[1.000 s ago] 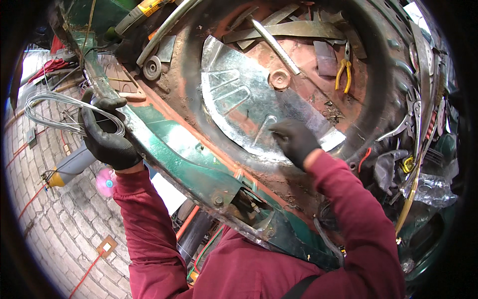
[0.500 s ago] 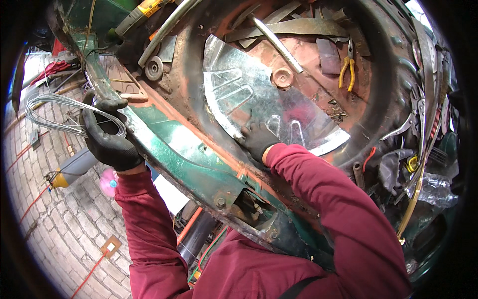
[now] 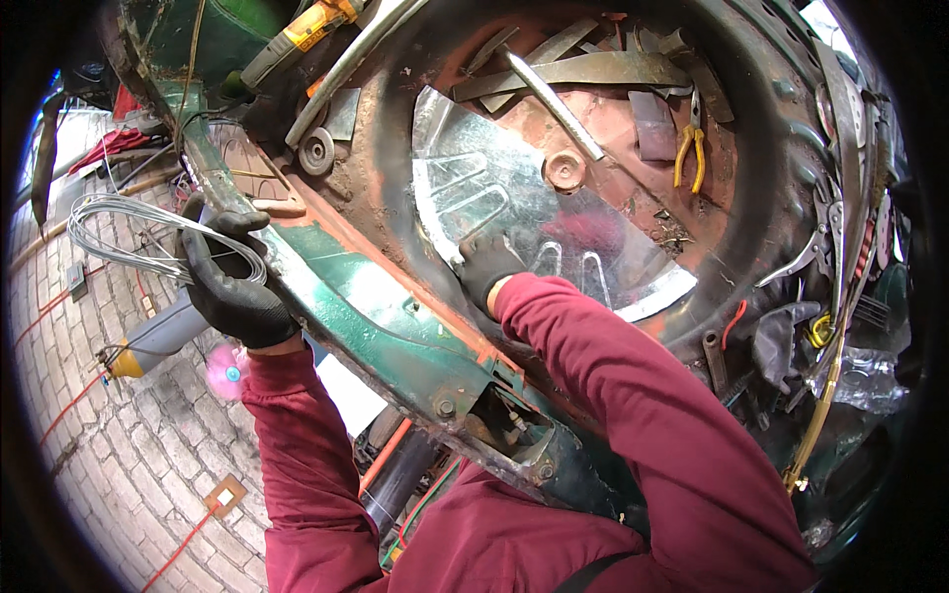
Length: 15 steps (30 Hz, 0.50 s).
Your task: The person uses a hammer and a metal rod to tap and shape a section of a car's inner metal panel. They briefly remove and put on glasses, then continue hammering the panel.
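Note:
My left hand [image 3: 232, 282], in a black glove, grips the green painted edge of a rusty car body panel [image 3: 366, 296]; a coil of thin grey wire [image 3: 129, 232] lies right beside the glove. My right hand [image 3: 486, 267], also gloved in black, presses on the near left edge of a shiny round sheet-metal patch [image 3: 494, 198] with pressed ribs. The patch lies in a rusty round well [image 3: 761, 198] of the body. Both sleeves are dark red.
Yellow-handled pliers [image 3: 692, 148], a metal bar [image 3: 554, 99] and flat metal strips [image 3: 593, 69] lie in the well. An orange power tool [image 3: 301, 35] rests at the top. A grey cartridge tube [image 3: 148, 341] lies on the brick floor [image 3: 109, 465] at left, with red cables.
My right hand has slid left across the shiny patch, from its right lower edge to its near left edge. My left hand has kept its grip on the green edge.

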Tool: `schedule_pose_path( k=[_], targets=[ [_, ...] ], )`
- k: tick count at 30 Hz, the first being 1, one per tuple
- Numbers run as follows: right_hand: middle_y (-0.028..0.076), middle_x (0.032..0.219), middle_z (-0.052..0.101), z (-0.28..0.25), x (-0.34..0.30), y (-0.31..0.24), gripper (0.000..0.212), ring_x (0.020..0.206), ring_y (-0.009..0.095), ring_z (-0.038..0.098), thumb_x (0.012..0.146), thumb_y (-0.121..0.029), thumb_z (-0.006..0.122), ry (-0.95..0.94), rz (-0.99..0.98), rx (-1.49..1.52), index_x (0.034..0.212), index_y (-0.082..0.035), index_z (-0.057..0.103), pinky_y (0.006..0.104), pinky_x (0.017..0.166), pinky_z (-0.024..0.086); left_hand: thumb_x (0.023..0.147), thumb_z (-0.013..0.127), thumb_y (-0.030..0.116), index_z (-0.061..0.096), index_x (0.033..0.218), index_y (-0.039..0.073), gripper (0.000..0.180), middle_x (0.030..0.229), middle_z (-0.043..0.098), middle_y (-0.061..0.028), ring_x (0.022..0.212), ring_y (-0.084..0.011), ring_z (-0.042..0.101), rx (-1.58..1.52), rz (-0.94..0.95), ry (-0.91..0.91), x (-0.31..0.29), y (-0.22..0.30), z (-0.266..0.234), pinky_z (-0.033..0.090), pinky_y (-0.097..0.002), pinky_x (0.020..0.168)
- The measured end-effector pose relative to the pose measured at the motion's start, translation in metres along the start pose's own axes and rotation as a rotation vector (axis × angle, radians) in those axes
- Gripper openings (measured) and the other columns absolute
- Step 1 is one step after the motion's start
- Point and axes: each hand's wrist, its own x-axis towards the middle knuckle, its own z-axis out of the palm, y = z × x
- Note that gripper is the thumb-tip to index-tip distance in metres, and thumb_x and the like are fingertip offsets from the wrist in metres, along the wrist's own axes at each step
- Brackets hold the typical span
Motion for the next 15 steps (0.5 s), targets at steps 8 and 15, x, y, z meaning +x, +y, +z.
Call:
schedule_pose_path(
  k=[8,15],
  targets=[
    [0.016,0.117,0.071,-0.014,-0.049,0.077,0.020,0.114,0.038,0.069,0.091,-0.015,0.066,0.089,0.010,0.136,0.107,-0.010,0.077,0.0505,0.096,0.055,0.118,0.028,0.033,0.055,0.140,-0.003,0.051,0.089,0.072,-0.0130,0.082,-0.0199,0.069,0.048,0.038,-0.012,0.000,0.002,-0.002,0.053,-0.0326,0.081],
    [0.017,0.115,0.077,-0.100,-0.169,0.196,0.034,0.108,0.039,0.074,0.088,-0.033,0.081,-0.120,0.419,-0.120,0.112,-0.011,0.078,0.0510,0.094,0.059,0.117,0.032,0.030,0.055,0.144,-0.005,0.050,0.100,0.073,-0.0077,0.090,-0.0162,0.067,0.181,0.080,-0.033,0.001,-0.010,-0.014,0.050,-0.0269,0.080]
  ],
)
